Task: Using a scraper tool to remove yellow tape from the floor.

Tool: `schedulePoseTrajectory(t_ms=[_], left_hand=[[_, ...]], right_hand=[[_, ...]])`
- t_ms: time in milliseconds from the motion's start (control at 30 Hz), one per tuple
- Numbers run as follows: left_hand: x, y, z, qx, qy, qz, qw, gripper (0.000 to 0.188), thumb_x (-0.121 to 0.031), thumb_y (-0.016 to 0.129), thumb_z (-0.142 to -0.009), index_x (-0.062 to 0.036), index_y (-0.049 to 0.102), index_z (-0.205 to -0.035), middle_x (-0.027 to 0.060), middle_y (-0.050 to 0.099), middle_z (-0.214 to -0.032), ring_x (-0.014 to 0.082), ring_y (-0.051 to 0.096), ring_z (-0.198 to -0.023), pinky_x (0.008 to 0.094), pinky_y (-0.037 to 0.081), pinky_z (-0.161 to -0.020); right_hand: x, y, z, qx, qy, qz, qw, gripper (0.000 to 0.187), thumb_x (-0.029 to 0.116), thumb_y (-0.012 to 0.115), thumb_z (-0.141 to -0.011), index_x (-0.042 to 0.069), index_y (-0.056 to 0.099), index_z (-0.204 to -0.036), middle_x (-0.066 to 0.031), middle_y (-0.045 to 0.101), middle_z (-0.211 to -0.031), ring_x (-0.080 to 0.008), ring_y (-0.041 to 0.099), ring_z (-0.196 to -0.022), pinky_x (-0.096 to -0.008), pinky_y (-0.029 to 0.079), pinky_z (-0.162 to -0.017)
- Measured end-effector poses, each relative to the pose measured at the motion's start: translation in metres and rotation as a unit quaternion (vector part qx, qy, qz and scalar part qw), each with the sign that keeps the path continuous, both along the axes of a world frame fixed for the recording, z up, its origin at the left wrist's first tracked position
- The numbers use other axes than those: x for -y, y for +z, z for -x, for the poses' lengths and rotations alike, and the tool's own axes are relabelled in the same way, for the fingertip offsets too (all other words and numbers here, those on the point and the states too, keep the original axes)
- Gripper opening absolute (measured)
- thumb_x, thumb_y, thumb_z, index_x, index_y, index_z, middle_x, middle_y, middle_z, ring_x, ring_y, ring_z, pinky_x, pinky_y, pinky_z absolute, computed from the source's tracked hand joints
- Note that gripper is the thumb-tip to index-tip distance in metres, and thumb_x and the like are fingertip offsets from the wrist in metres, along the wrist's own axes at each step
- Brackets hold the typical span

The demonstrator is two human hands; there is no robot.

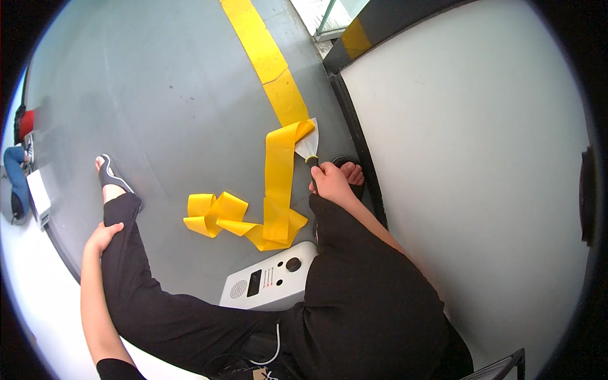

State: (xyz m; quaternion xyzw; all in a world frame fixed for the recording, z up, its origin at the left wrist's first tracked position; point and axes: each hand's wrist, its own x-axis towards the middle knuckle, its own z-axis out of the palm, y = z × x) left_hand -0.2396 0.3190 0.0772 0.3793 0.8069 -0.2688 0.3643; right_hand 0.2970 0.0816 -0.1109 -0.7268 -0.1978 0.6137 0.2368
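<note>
My right hand (331, 179) grips the dark handle of a scraper (308, 147) whose pale blade sits under the lifted end of a yellow floor tape (279, 171). The peeled strip curls back toward me and piles up in loops (215, 215) on the grey floor (171, 101). The part of the yellow tape still stuck down (263, 50) runs away toward the top. My left hand (102, 237) rests on my left leg, which is in black trousers, and holds nothing. Both my feet wear sandals.
A white device with a speaker grille and a knob (269, 278) lies on the floor between my legs. A pale wall (481, 164) with a dark base strip (358, 139) stands close on the right. Another person (16, 171) sits at the far left.
</note>
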Motion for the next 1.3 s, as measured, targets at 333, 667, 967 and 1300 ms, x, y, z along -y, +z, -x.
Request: schedulePoseTrajectory(t_ms=[333, 667, 967, 1300], left_hand=[[-0.001, -0.004, 0.018, 0.002, -0.003, -0.002, 1.0, 0.083, -0.033, 0.074, -0.076, 0.0089, 0.035, -0.136, 0.0241, 0.057, -0.124, 0.0305, 0.061, -0.106, 0.0396, 0.048, -0.093], [0.0, 0.0, 0.006, -0.004, -0.016, -0.006, 1.0, 0.075, -0.031, 0.071, -0.078, 0.0078, 0.041, -0.134, 0.0195, 0.06, -0.121, 0.0283, 0.061, -0.104, 0.0387, 0.047, -0.092], [-0.002, 0.001, -0.011, -0.005, -0.031, -0.021, 0.999, 0.072, -0.032, 0.072, -0.077, 0.009, 0.046, -0.13, 0.0206, 0.062, -0.117, 0.0296, 0.062, -0.102, 0.0394, 0.048, -0.092], [-0.002, -0.002, -0.001, -0.005, -0.018, -0.003, 1.0, 0.082, -0.032, 0.074, -0.075, 0.0096, 0.038, -0.135, 0.0239, 0.058, -0.122, 0.0317, 0.061, -0.105, 0.0389, 0.048, -0.093]], right_hand=[[0.005, -0.016, 0.003, -0.032, 0.003, -0.033, 0.999, 0.037, 0.028, 0.045, -0.096, -0.007, 0.057, -0.089, -0.0212, 0.066, -0.071, -0.0299, 0.068, -0.063, -0.0397, 0.051, -0.065], [0.009, -0.016, 0.006, 0.056, 0.109, -0.048, 0.991, 0.04, 0.031, 0.046, -0.095, -0.008, 0.057, -0.089, -0.0193, 0.065, -0.067, -0.0303, 0.067, -0.062, -0.0414, 0.051, -0.063], [0.032, -0.067, 0.006, 0.153, 0.215, -0.083, 0.961, 0.039, 0.03, 0.047, -0.096, -0.007, 0.057, -0.089, -0.0173, 0.065, -0.072, -0.0231, 0.066, -0.06, -0.0369, 0.051, -0.059], [0.027, -0.065, 0.01, 0.141, 0.203, -0.113, 0.962, 0.039, 0.031, 0.055, -0.091, -0.008, 0.06, -0.092, -0.0205, 0.064, -0.071, -0.0315, 0.065, -0.069, -0.0402, 0.051, -0.068]])
